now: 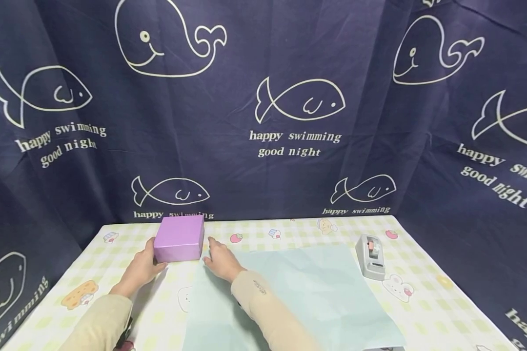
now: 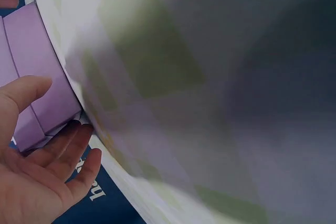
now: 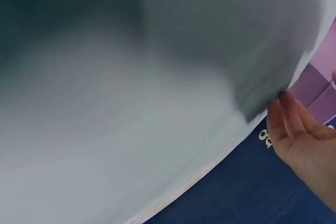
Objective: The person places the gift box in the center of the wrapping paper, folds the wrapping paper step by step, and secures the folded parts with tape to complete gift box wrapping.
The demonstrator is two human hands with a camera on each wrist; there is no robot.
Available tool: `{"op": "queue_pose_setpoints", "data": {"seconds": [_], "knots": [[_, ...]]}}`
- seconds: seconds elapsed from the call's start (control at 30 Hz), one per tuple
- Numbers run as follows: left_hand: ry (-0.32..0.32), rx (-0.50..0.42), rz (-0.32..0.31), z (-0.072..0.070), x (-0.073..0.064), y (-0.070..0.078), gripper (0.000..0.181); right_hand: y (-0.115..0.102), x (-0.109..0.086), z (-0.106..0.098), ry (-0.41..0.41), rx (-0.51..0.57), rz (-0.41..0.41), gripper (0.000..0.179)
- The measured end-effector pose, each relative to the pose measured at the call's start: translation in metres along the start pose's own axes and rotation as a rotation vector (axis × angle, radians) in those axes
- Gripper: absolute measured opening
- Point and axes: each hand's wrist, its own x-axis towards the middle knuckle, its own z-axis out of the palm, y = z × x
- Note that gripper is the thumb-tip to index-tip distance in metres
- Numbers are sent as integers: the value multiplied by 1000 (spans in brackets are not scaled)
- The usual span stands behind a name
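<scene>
Checkered cloth (image 1: 110, 264) bears a purple box (image 1: 179, 236) between left hand (image 1: 139, 267) and right hand (image 1: 222, 260)

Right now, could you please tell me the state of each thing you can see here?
Purple box: closed, left hand at its side.
Left hand: open, thumb extended.
Right hand: open, near the box's right side.
Pale blue-green paper: unfolded, spread out, lightly creased.
Tape dispenser: upright, untouched.
Tablecloth: spread, partly covered.
Dark blue curtain: hanging, slightly wrinkled.
</scene>
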Motion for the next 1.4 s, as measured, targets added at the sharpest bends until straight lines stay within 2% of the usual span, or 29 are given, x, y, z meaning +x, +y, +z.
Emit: {"op": "queue_pose_setpoints", "data": {"seconds": [0.2, 0.47, 0.97, 1.2, 1.23, 1.4], "knots": [[15, -3, -12, 0, 2, -1, 70, -8, 3, 2, -83, -48, 13, 59], [38, -28, -6, 1, 3, -3, 64, -16, 3, 3, -144, -12, 9, 59], [75, -34, -22, 2, 3, -2, 56, -18, 6, 1, -236, 66, -13, 64], [124, -66, 3, -7, 0, 1, 55, -22, 4, -4, -220, 106, -39, 66], [153, -55, 13, -7, 0, 1, 53, -23, 4, -6, -214, 118, -46, 67], [208, -61, 54, -14, -1, 4, 50, -27, 3, -15, -154, 133, -104, 64]]}}
